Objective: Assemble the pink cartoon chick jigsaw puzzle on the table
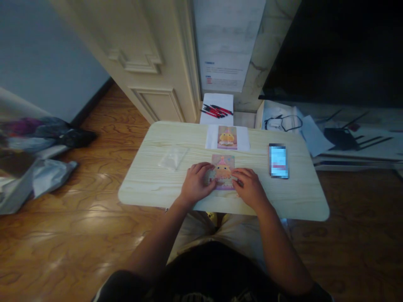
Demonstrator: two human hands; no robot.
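Note:
A small jigsaw puzzle [223,167] with a yellow cartoon figure lies flat on the pale wooden table [151,184]. My left hand [197,182] grips its left edge, fingers curled and thumb near the lower side. At the right edge, my right hand [248,184] has its thumb and fingers closed in on the puzzle. Fingertips cover parts of both sides. Just beyond lies a white sheet [243,138] bearing a printed picture [227,137] of a similar yellow figure.
A clear plastic bag [172,158] lies left of my hands, a lit phone [278,161] to the right. Behind the table, several red and black pens [217,111] rest on white paper. A large dark screen [340,54] overhangs the back right; bags [52,176] lie far left.

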